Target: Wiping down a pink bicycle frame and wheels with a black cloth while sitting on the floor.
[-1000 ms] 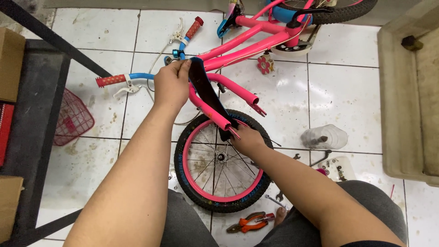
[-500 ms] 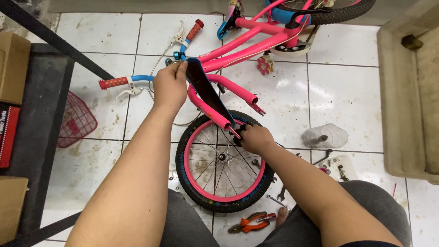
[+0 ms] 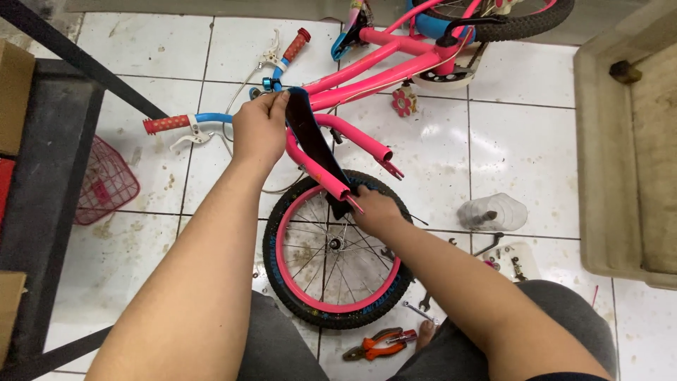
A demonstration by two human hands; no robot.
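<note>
So the pink kids' bike is lying on the white tile floor with its front wheel loose under the fork, and a black front mudguard is being fitted between the two pink fork legs. Left hand pinches the top end of the mudguard at about 11 o'clock from the wheel hub, fingers closed narrow on the edge right by the fork crown. Right hand is curled around the mudguard's lower tip at roughly 1 o'clock on the tyre, just touching the rim area; can't tell exactly how tight that grip is

My take on doing this bit well: keep the strip centred between the legs so it follows the tyre curve without rubbing, and hold the top steady while the bottom gets lined up. Twisting it looks like the main risk, since it's thin and floppy

Handy stuff nearby: orange-handled pliers at 5 o'clock from the wheel, a small spanner beside them, a red wire basket way off at 9 o'clock, and a clear plastic bottle at 3 o'clock
</note>
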